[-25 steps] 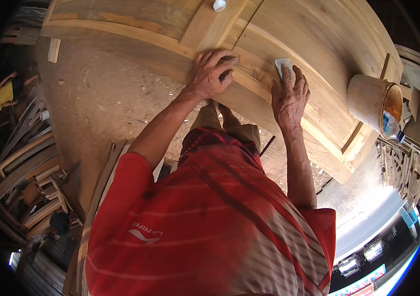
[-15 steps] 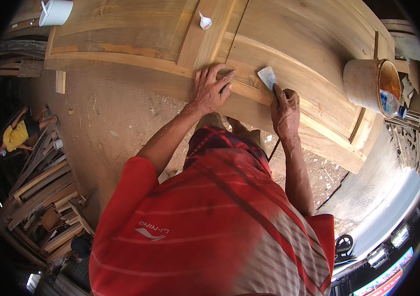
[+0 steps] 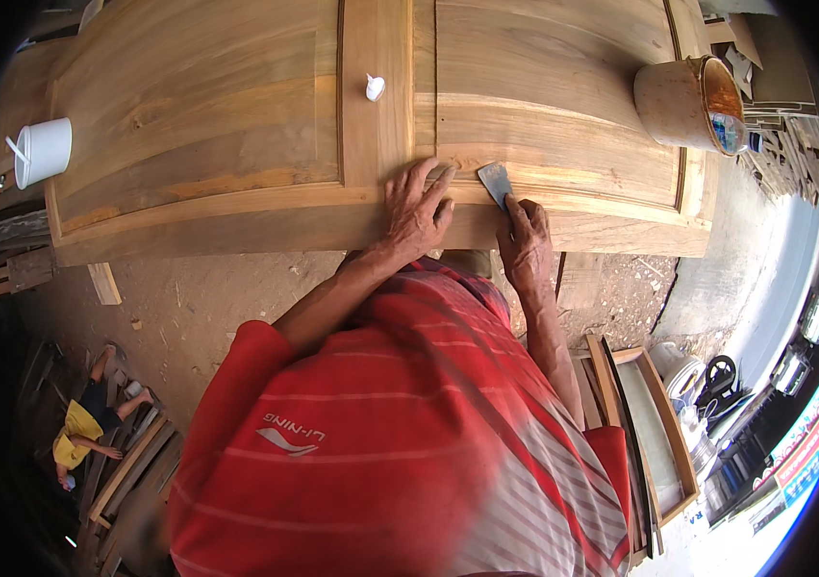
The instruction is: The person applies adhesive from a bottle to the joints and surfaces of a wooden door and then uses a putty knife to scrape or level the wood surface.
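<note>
Occupying the right end of the paneled door [image 3: 544, 115], a brown-stained bucket [image 3: 671, 104] holds a clear plastic bottle [image 3: 729, 133] that leans at its rim. A white tub [image 3: 48, 154] sits at the opposite end, its contents hidden. Between them, a small white nozzle [image 3: 375, 88] rests on the middle rail. By the near edge, the right hand [image 3: 528, 245] is clamped on a scraper [image 3: 494, 179], blade over the frame; contact cannot be told. Just beside it, the left hand [image 3: 416, 212], fingers apart, lies on that edge. A wooden frame [image 3: 664, 428] stands behind, to the right.
</note>
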`<state>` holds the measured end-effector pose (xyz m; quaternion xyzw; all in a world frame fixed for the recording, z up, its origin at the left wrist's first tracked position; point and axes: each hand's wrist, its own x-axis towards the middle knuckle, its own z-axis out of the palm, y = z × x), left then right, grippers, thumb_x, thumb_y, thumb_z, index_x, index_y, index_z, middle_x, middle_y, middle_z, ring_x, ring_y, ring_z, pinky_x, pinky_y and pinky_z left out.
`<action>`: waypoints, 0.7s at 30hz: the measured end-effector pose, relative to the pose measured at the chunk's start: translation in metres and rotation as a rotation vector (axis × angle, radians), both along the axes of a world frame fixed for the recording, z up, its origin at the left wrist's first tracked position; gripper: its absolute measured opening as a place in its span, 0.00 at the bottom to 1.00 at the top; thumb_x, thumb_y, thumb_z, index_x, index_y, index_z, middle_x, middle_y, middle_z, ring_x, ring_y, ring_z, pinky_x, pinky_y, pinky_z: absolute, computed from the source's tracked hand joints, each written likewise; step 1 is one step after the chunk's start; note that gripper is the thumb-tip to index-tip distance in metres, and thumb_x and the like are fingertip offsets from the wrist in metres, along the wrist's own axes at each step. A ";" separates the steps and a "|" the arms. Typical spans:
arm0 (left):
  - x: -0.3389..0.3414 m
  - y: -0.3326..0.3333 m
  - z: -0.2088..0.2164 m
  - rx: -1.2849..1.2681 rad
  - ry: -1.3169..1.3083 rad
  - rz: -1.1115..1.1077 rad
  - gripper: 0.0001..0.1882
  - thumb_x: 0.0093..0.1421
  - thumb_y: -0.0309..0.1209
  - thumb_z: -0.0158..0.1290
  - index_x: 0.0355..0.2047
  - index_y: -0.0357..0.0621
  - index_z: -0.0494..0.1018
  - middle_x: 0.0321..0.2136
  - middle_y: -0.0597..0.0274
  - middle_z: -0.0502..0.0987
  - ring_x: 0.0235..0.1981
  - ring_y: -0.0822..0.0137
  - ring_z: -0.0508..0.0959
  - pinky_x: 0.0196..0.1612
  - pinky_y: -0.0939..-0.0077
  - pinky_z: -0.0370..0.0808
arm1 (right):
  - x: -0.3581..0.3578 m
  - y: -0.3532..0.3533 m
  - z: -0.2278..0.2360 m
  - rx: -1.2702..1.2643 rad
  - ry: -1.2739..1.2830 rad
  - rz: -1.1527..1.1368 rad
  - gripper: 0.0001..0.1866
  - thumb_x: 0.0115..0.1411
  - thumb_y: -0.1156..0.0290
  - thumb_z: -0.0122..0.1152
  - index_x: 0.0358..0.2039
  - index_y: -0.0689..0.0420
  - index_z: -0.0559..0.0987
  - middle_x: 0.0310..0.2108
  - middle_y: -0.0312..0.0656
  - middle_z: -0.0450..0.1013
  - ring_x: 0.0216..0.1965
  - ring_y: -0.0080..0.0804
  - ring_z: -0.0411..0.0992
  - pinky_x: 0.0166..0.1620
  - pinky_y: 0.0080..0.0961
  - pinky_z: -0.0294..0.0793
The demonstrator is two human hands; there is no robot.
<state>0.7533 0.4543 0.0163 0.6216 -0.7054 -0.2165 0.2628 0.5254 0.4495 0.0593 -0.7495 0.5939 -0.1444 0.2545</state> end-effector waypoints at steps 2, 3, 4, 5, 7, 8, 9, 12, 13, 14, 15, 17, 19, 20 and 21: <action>0.014 -0.004 -0.001 0.035 0.056 -0.067 0.34 0.58 0.34 0.63 0.66 0.50 0.71 0.64 0.53 0.67 0.62 0.48 0.68 0.61 0.46 0.64 | 0.013 0.007 -0.004 -0.065 0.020 -0.051 0.25 0.60 0.77 0.65 0.59 0.58 0.79 0.50 0.51 0.74 0.50 0.52 0.74 0.52 0.44 0.77; 0.021 -0.009 -0.002 -0.028 0.049 -0.125 0.35 0.58 0.33 0.63 0.67 0.48 0.70 0.65 0.53 0.66 0.65 0.47 0.67 0.62 0.46 0.64 | 0.021 0.011 -0.005 -0.069 0.058 -0.075 0.24 0.61 0.78 0.64 0.59 0.58 0.79 0.49 0.51 0.75 0.50 0.51 0.74 0.52 0.43 0.77; 0.028 -0.015 -0.003 -0.093 0.042 -0.184 0.36 0.58 0.33 0.64 0.67 0.47 0.69 0.66 0.52 0.65 0.67 0.46 0.65 0.63 0.45 0.64 | 0.024 0.014 -0.006 -0.065 0.065 -0.086 0.24 0.61 0.78 0.64 0.59 0.58 0.79 0.49 0.51 0.75 0.50 0.51 0.74 0.52 0.43 0.77; 0.035 -0.020 -0.005 -0.090 0.048 -0.197 0.36 0.58 0.33 0.64 0.67 0.47 0.69 0.66 0.52 0.65 0.67 0.46 0.65 0.63 0.45 0.64 | 0.028 0.016 -0.006 -0.105 0.049 -0.099 0.27 0.58 0.79 0.65 0.60 0.57 0.78 0.49 0.51 0.74 0.50 0.52 0.74 0.52 0.45 0.77; 0.046 -0.032 -0.009 -0.123 0.057 -0.253 0.37 0.58 0.32 0.64 0.67 0.43 0.68 0.69 0.50 0.63 0.70 0.45 0.62 0.66 0.44 0.63 | 0.037 0.022 -0.008 -0.144 0.038 -0.125 0.29 0.56 0.80 0.66 0.61 0.56 0.77 0.49 0.50 0.74 0.50 0.52 0.73 0.51 0.46 0.76; 0.049 -0.039 -0.011 -0.123 0.062 -0.262 0.37 0.58 0.32 0.64 0.67 0.43 0.68 0.69 0.50 0.63 0.70 0.45 0.62 0.66 0.44 0.63 | 0.040 0.022 -0.006 -0.132 0.055 -0.141 0.29 0.56 0.80 0.66 0.60 0.56 0.78 0.48 0.50 0.74 0.49 0.52 0.73 0.51 0.46 0.76; 0.052 -0.046 -0.014 -0.138 0.077 -0.290 0.37 0.58 0.33 0.64 0.67 0.41 0.67 0.70 0.49 0.63 0.71 0.44 0.61 0.68 0.44 0.62 | 0.043 0.022 -0.004 -0.120 0.072 -0.157 0.28 0.56 0.80 0.66 0.60 0.55 0.78 0.47 0.49 0.75 0.48 0.52 0.74 0.50 0.46 0.77; 0.058 -0.063 -0.012 -0.145 0.076 -0.362 0.37 0.59 0.35 0.64 0.67 0.38 0.67 0.71 0.48 0.61 0.73 0.43 0.59 0.72 0.46 0.61 | 0.055 0.028 -0.003 -0.145 0.064 -0.163 0.27 0.57 0.80 0.65 0.59 0.55 0.79 0.46 0.49 0.75 0.47 0.51 0.74 0.49 0.45 0.77; 0.058 -0.068 -0.009 -0.129 0.036 -0.403 0.36 0.60 0.35 0.63 0.66 0.37 0.67 0.71 0.47 0.61 0.73 0.44 0.58 0.72 0.47 0.60 | 0.056 0.028 -0.002 -0.131 0.080 -0.185 0.26 0.57 0.81 0.65 0.59 0.56 0.80 0.46 0.48 0.75 0.47 0.51 0.74 0.49 0.45 0.77; 0.058 -0.072 -0.007 -0.113 -0.006 -0.446 0.35 0.60 0.36 0.62 0.66 0.37 0.67 0.71 0.47 0.61 0.74 0.44 0.58 0.73 0.48 0.60 | 0.059 0.028 -0.001 -0.132 0.081 -0.195 0.26 0.57 0.81 0.65 0.59 0.56 0.80 0.46 0.48 0.75 0.47 0.51 0.74 0.49 0.45 0.77; 0.058 -0.076 -0.005 -0.113 -0.005 -0.456 0.35 0.60 0.36 0.62 0.66 0.37 0.67 0.71 0.47 0.61 0.74 0.44 0.58 0.73 0.48 0.60 | 0.061 0.027 0.000 -0.129 0.090 -0.195 0.26 0.57 0.81 0.65 0.59 0.56 0.79 0.46 0.49 0.75 0.47 0.51 0.74 0.49 0.45 0.77; 0.057 -0.080 -0.003 -0.116 -0.029 -0.503 0.34 0.62 0.37 0.61 0.66 0.36 0.68 0.71 0.46 0.62 0.74 0.45 0.58 0.74 0.48 0.59 | 0.067 0.024 0.003 -0.121 0.099 -0.203 0.26 0.58 0.81 0.65 0.59 0.56 0.79 0.46 0.49 0.75 0.47 0.51 0.74 0.49 0.45 0.77; 0.058 -0.081 -0.005 -0.122 -0.024 -0.511 0.33 0.62 0.37 0.61 0.65 0.36 0.68 0.70 0.46 0.63 0.73 0.44 0.59 0.74 0.48 0.59 | 0.075 0.023 0.008 -0.066 0.103 -0.261 0.22 0.61 0.79 0.64 0.57 0.59 0.81 0.45 0.51 0.75 0.47 0.50 0.74 0.51 0.43 0.76; 0.058 -0.083 -0.005 -0.136 -0.017 -0.514 0.33 0.62 0.36 0.61 0.65 0.36 0.68 0.70 0.46 0.63 0.73 0.44 0.59 0.75 0.48 0.59 | 0.078 0.023 0.008 -0.066 0.104 -0.271 0.22 0.61 0.79 0.64 0.57 0.59 0.81 0.45 0.51 0.75 0.47 0.50 0.74 0.51 0.43 0.76; 0.058 -0.084 -0.004 -0.137 -0.016 -0.523 0.33 0.62 0.36 0.61 0.65 0.36 0.68 0.70 0.46 0.63 0.73 0.44 0.59 0.75 0.48 0.59 | 0.081 0.023 0.007 -0.065 0.096 -0.275 0.22 0.61 0.79 0.64 0.57 0.59 0.81 0.45 0.50 0.75 0.47 0.51 0.74 0.51 0.43 0.76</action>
